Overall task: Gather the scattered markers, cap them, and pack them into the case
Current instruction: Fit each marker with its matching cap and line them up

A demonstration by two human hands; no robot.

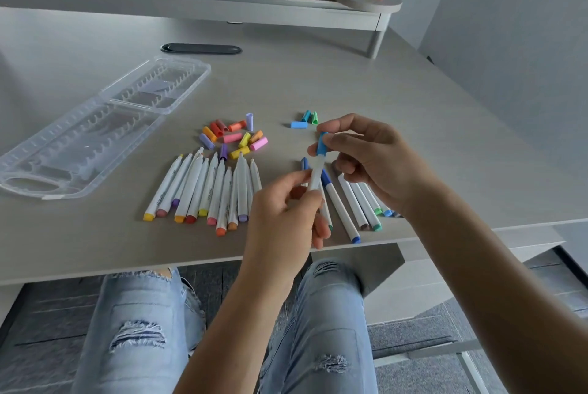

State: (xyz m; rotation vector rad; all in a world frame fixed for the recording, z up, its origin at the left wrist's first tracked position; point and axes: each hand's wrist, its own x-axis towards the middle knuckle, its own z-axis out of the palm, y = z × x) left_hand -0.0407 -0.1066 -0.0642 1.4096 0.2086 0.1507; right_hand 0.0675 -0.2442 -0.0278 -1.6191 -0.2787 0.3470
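Pinching the white marker (315, 175) upright in my left hand (286, 218), I am pressing its blue cap (322, 145) on with my right hand (372, 158), steadying both ends; the open case (95, 129) is waiting at ten o'clock, beyond the uncapped markers (206, 190).

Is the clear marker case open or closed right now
Open. The clear case lies spread flat on the table, both halves facing up with their slotted ridges showing and no markers in them.
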